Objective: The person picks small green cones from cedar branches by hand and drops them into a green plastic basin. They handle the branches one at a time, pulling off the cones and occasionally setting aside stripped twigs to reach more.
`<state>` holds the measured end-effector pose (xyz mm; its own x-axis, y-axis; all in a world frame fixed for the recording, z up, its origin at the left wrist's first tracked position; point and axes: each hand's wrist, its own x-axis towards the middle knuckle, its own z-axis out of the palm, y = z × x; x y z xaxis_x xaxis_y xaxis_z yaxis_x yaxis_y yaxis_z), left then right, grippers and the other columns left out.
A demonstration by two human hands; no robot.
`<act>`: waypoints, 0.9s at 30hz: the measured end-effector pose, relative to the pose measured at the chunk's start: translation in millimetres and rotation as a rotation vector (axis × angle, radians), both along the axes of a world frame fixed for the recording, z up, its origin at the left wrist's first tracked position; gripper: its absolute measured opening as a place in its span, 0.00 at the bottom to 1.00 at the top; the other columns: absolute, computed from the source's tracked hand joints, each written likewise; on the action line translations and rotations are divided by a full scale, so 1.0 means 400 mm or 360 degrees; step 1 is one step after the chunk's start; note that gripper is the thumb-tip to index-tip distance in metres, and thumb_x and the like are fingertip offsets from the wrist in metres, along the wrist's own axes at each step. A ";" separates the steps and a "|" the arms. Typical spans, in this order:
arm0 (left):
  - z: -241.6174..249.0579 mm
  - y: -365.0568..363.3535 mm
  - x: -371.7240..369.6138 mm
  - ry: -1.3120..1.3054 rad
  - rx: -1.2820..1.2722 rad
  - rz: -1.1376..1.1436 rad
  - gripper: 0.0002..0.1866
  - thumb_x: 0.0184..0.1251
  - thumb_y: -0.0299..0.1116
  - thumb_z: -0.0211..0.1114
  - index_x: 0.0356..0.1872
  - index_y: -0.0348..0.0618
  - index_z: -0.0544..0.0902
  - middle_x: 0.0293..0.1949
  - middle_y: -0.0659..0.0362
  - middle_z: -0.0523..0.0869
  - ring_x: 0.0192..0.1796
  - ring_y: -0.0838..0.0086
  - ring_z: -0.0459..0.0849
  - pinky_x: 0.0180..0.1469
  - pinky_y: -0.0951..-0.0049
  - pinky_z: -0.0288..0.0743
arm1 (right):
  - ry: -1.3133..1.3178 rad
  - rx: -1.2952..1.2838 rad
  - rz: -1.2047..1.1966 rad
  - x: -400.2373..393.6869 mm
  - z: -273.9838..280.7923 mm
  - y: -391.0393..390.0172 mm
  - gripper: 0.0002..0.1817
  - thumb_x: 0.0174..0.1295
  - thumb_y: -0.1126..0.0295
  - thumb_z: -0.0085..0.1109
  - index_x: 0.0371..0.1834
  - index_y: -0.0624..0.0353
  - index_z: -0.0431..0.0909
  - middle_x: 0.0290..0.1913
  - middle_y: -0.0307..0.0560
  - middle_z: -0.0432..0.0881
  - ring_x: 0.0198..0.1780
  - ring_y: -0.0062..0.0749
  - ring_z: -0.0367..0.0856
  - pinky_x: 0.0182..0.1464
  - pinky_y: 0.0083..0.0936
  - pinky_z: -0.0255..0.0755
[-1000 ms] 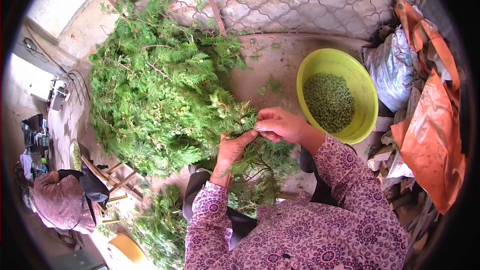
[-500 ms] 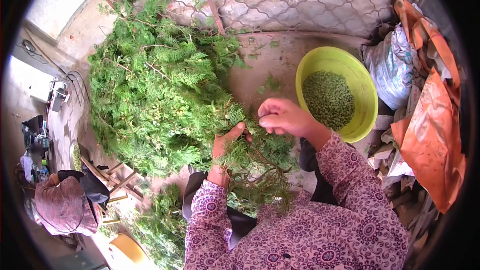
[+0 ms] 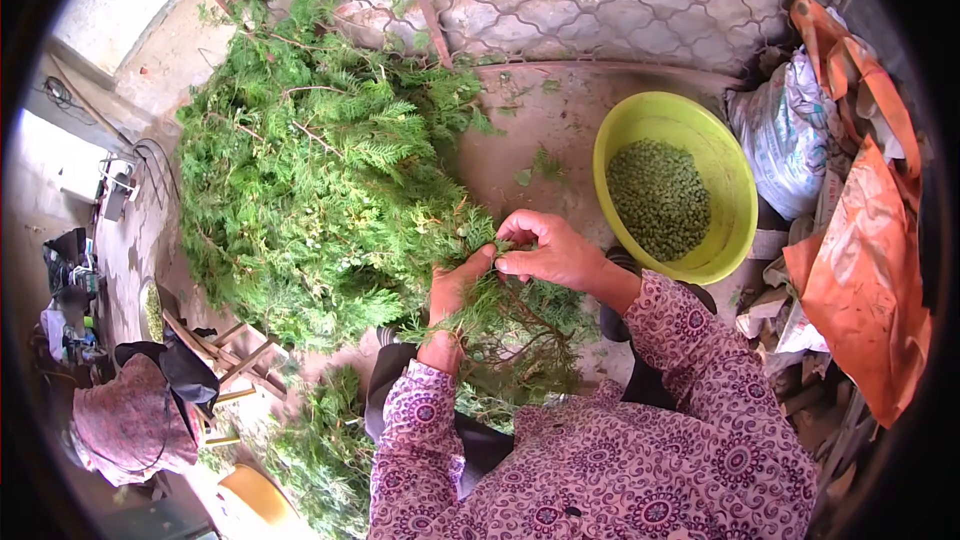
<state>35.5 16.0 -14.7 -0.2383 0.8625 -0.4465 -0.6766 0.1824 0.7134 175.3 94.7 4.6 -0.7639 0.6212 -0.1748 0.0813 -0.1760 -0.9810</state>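
My left hand [image 3: 460, 285] is closed around a leafy evergreen branch [image 3: 525, 325], whose brown stems hang down over my lap. Thumb and fingers of my right hand [image 3: 548, 252] are pinched on a green sprig at the branch, close to the left fingertips. Whatever small piece is between those right fingertips is hidden. A big heap of green conifer branches [image 3: 310, 170] lies on the floor in front and to the left. To the right of my hands stands a yellow-green basin [image 3: 735, 190], holding many small green seed cones [image 3: 658, 198].
A metal lattice [image 3: 600, 0] runs along the back. White sacks [image 3: 785, 140] and an orange bag [image 3: 860, 280] lie at the right. Another person [image 3: 135, 415] is at the lower left, near a wooden stool [image 3: 245, 355] and a yellow container [image 3: 258, 495]. More branches [image 3: 320, 450] lie between us.
My right hand has moved left and slightly down, from above the branch to the sprig beside my left fingertips. My left hand keeps its hold on the branch.
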 end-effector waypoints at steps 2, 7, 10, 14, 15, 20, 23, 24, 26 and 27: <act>0.019 -0.002 0.010 -0.0052 -0.0048 0.0067 0.06 0.55 0.25 0.62 0.33 0.34 0.78 0.28 0.58 0.81 0.26 0.75 0.79 0.26 0.78 0.73 | 0.0043 -0.0108 -0.0008 -0.002 0.008 -0.005 0.13 0.52 0.74 0.58 0.40 0.63 0.69 0.29 0.41 0.77 0.25 0.17 0.73 0.26 0.15 0.66; 0.017 -0.009 0.005 -0.0041 -0.0034 -0.0128 0.06 0.59 0.29 0.59 0.31 0.35 0.78 0.24 0.57 0.80 0.23 0.74 0.78 0.26 0.78 0.72 | 0.0170 -0.0451 -0.0002 -0.004 -0.010 0.000 0.11 0.51 0.78 0.56 0.37 0.60 0.69 0.29 0.40 0.75 0.23 0.17 0.71 0.22 0.13 0.62; 0.039 -0.011 0.009 -0.0055 -0.0057 -0.0124 0.08 0.60 0.30 0.58 0.31 0.35 0.78 0.23 0.57 0.80 0.23 0.74 0.77 0.26 0.77 0.72 | 0.0542 -0.0825 -0.0078 -0.004 -0.017 0.001 0.09 0.51 0.79 0.54 0.35 0.59 0.69 0.25 0.40 0.75 0.22 0.19 0.72 0.20 0.14 0.61; 0.012 -0.007 -0.012 -0.0630 0.0023 -0.0076 0.07 0.58 0.29 0.62 0.30 0.34 0.78 0.23 0.59 0.79 0.24 0.74 0.77 0.29 0.77 0.71 | 0.0963 -0.1315 -0.0061 0.025 0.030 0.034 0.04 0.53 0.78 0.52 0.31 0.57 0.71 0.20 0.35 0.70 0.18 0.17 0.66 0.17 0.14 0.57; 0.009 -0.007 -0.012 -0.0627 0.0020 -0.0082 0.07 0.58 0.29 0.62 0.30 0.34 0.78 0.23 0.59 0.79 0.24 0.74 0.77 0.29 0.77 0.71 | 0.1037 -0.1318 -0.0058 0.040 0.043 0.054 0.03 0.54 0.78 0.52 0.29 0.57 0.71 0.19 0.34 0.69 0.17 0.16 0.64 0.17 0.13 0.56; 0.007 -0.012 -0.009 0.0273 -0.0106 -0.0182 0.10 0.52 0.29 0.67 0.31 0.32 0.79 0.27 0.58 0.81 0.31 0.77 0.78 0.34 0.79 0.70 | -0.0048 0.0763 -0.1219 0.194 0.055 0.200 0.07 0.51 0.72 0.56 0.34 0.58 0.75 0.22 0.39 0.72 0.21 0.20 0.69 0.22 0.20 0.64; -0.001 -0.009 0.000 0.0365 -0.0043 -0.0184 0.15 0.50 0.30 0.69 0.36 0.32 0.78 0.29 0.59 0.81 0.33 0.77 0.78 0.37 0.79 0.72 | -0.0492 0.1549 -0.1355 0.232 0.018 0.222 0.09 0.49 0.71 0.58 0.35 0.58 0.77 0.26 0.43 0.76 0.25 0.23 0.73 0.28 0.22 0.69; 0.000 -0.005 0.006 0.0395 0.0099 -0.0176 0.15 0.50 0.30 0.69 0.37 0.32 0.77 0.30 0.58 0.81 0.31 0.74 0.78 0.35 0.76 0.73 | -0.0558 0.1594 -0.1287 0.237 0.018 0.218 0.09 0.48 0.71 0.59 0.35 0.59 0.77 0.27 0.44 0.77 0.26 0.23 0.74 0.30 0.21 0.70; -0.005 0.004 0.017 0.0421 0.0247 -0.0165 0.16 0.51 0.31 0.68 0.38 0.32 0.77 0.30 0.56 0.81 0.29 0.72 0.78 0.33 0.72 0.74 | -0.0687 0.1684 -0.1140 0.244 0.020 0.213 0.10 0.48 0.71 0.59 0.34 0.59 0.78 0.30 0.46 0.79 0.30 0.24 0.76 0.35 0.21 0.71; -0.016 0.007 0.021 0.0428 0.0267 -0.0159 0.17 0.52 0.31 0.68 0.40 0.33 0.76 0.32 0.56 0.81 0.29 0.71 0.78 0.33 0.71 0.74 | -0.0751 0.1721 -0.1064 0.247 0.018 0.207 0.10 0.47 0.71 0.60 0.34 0.59 0.78 0.31 0.47 0.80 0.31 0.24 0.78 0.37 0.21 0.72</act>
